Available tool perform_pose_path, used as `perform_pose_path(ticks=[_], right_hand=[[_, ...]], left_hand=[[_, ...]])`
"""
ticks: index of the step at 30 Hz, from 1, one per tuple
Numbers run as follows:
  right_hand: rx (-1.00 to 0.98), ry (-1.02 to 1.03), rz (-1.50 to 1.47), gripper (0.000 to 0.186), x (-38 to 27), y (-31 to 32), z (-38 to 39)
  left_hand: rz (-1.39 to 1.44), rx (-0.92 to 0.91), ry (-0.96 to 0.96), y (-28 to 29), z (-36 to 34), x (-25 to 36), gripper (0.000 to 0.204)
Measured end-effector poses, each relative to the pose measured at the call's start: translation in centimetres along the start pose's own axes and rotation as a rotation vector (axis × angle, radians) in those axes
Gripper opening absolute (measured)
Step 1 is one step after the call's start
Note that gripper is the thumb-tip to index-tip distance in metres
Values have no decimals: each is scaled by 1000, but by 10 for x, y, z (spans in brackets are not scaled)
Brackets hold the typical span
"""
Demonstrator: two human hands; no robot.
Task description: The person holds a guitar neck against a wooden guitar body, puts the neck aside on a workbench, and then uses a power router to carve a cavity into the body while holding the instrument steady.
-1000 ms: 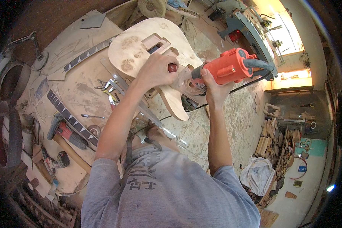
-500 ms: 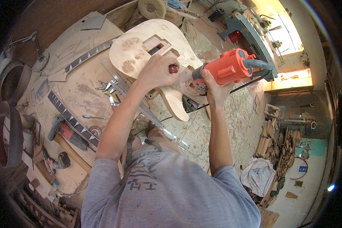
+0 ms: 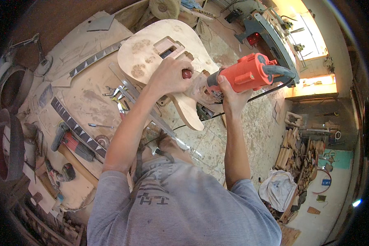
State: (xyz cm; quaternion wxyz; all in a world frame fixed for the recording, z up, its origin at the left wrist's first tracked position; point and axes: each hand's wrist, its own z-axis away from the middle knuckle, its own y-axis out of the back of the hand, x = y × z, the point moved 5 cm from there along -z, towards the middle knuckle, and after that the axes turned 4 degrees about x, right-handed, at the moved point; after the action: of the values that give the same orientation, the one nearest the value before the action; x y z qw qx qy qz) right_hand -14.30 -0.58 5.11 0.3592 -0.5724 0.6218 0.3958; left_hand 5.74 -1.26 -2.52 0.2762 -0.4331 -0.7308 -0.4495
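Gripping red router point(image 3: 247, 73) w/ R hand point(image 3: 235, 96); L hand point(image 3: 169, 74) clamped on dark-red knob point(image 3: 186, 74) over wooden guitar body point(image 3: 184, 37).

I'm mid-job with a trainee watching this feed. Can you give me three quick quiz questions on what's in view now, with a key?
1. What do the fingers of the left hand curl around?
a) a pencil
b) a dark red knob
c) a hammer

2. True or false: the right hand is empty.

3. Fill in the blank: two dark strips with pale, ___-shaped inlays lie to the left of the guitar-shaped wooden body.

Key:
1. b
2. False; it grips the orange-red power tool.
3. triangle
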Motion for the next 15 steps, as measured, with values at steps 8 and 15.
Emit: perform_pose_path(ticks=[8, 15], right_hand=[[10, 5, 46, 82, -1, 1, 1], [3, -5, 29, 82, 0, 0, 1]], left_hand=[[1, -39, 45, 4, -1, 8, 19], [14, -46, 74, 5, 0, 8, 20]])
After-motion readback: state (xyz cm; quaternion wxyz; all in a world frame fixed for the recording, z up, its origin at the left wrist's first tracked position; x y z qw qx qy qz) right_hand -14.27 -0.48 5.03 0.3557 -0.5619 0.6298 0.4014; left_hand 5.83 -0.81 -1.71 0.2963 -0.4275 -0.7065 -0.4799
